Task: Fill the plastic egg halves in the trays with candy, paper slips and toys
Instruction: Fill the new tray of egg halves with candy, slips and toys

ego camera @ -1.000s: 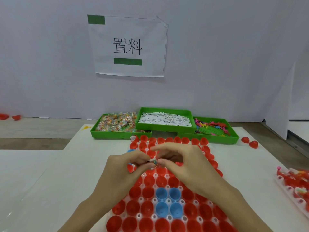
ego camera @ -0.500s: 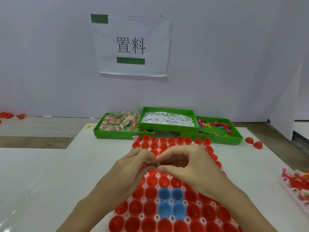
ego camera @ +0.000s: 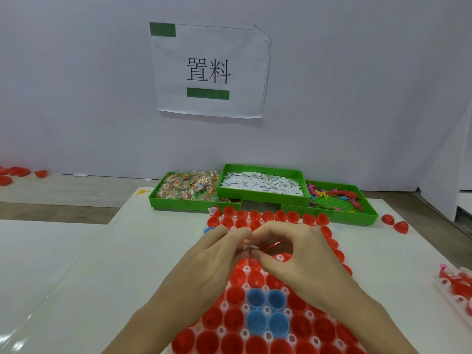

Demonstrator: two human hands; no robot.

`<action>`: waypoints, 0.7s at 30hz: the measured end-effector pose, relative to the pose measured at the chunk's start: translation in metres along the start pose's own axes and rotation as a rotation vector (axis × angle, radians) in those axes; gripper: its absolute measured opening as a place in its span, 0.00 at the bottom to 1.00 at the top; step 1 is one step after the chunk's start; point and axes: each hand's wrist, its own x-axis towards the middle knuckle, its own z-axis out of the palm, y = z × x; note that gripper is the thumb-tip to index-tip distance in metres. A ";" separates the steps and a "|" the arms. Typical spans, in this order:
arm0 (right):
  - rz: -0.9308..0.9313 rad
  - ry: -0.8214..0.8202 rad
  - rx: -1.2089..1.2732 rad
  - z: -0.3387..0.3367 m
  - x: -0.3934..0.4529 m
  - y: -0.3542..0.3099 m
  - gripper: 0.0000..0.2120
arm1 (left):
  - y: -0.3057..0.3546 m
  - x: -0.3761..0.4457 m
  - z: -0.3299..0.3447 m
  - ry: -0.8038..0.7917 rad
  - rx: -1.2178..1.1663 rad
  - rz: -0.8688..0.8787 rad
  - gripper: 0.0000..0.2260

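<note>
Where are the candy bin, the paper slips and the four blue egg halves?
Candy bin (ego camera: 176,203): head view, on its green front wall.
Paper slips (ego camera: 260,183): head view, middle of the white pile.
Blue egg halves (ego camera: 256,297): head view, inside the upper left cup.

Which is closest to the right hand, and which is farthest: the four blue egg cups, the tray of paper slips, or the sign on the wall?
From the right hand in the head view:
1. The blue egg cups, just below the hand in the egg tray.
2. The tray of paper slips, the middle green tray farther back on the table.
3. The sign, up on the wall behind everything.
</note>
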 end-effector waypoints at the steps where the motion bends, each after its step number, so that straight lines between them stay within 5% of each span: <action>1: 0.009 0.014 -0.004 0.000 0.000 0.001 0.11 | -0.001 0.002 0.001 0.000 0.048 -0.005 0.10; 5: 0.065 0.045 0.013 -0.006 0.003 0.008 0.11 | -0.017 0.007 -0.003 -0.089 -0.026 -0.209 0.20; 11: 0.129 0.080 0.039 -0.016 0.012 0.023 0.08 | -0.054 0.005 0.002 -0.475 0.066 -0.391 0.34; 21: 0.120 0.020 -0.084 0.003 0.097 0.034 0.04 | -0.064 0.011 0.009 -0.466 0.068 -0.317 0.41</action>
